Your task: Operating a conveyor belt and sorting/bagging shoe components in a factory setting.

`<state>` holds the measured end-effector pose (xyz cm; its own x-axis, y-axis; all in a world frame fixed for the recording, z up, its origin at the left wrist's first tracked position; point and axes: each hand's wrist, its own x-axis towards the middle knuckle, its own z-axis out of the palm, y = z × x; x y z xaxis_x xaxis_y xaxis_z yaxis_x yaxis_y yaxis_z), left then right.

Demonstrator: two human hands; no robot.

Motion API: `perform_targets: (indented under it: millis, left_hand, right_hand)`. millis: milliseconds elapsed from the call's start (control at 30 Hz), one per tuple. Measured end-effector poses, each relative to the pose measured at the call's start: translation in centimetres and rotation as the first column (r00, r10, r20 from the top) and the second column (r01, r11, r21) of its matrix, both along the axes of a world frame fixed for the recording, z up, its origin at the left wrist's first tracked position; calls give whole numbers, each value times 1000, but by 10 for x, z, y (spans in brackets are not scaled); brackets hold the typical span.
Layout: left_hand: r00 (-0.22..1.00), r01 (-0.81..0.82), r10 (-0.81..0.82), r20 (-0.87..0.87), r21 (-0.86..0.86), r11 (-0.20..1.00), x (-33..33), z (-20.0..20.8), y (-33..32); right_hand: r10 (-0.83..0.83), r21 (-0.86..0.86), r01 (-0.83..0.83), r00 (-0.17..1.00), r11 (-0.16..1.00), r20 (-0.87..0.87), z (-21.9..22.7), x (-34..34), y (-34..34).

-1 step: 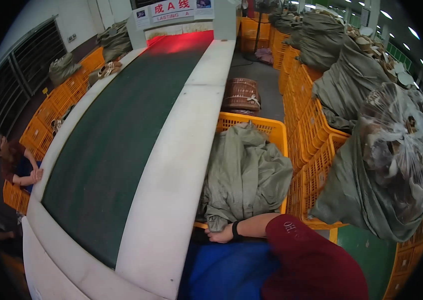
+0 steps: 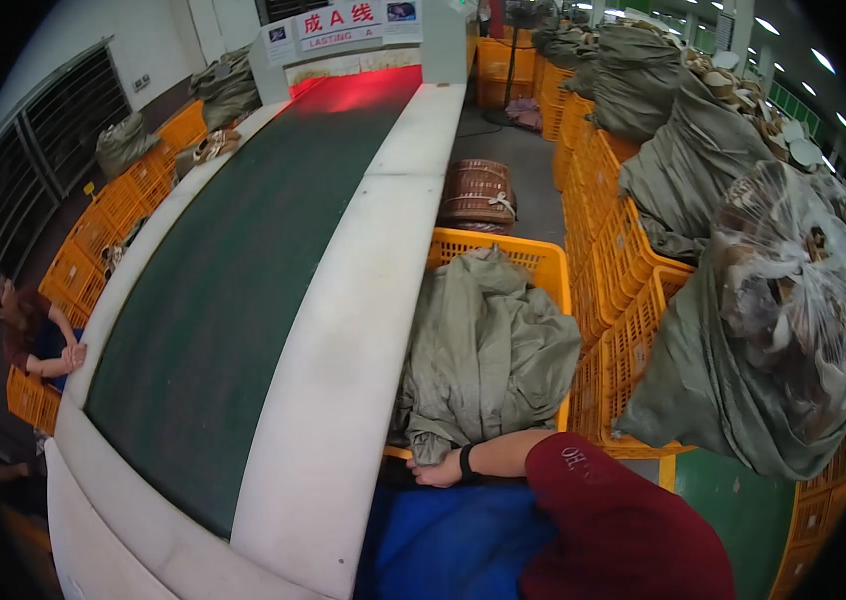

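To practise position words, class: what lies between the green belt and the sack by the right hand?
The head view shows the white ledge between the belt and the sack.

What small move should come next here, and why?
Perhaps the right hand should take the near corner of the grey-green sack: the hand lies right by that corner, and the sack sits loosely bunched in the orange crate. Whether it already grips the cloth is hard to tell.
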<state>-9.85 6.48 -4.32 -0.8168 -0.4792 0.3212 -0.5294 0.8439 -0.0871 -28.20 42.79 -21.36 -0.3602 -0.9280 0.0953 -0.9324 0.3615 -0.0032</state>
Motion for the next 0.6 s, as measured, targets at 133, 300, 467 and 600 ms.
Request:
perform_targets:
  millis: [133,300,467,600]
  left_hand:
    - [998,43,-50,-46,-143,989,3,-2,6]
    - [999,49,-43,29,-286,957,4,-8,1]
    - [1000,8,-8,2,-315,949,4,-7,0]
    - [1000,15,-10,21,-287,958,2,-2,3]
  right_hand:
    - [-43,71,30,982,997,185,30,1,-3]
    - [7,260,-23,998,965,64,27,-1,-8]
    - [-60,258,63,998,964,-20,25,4,-10]
    - [-74,296,60,997,953,36,32,2,-12]
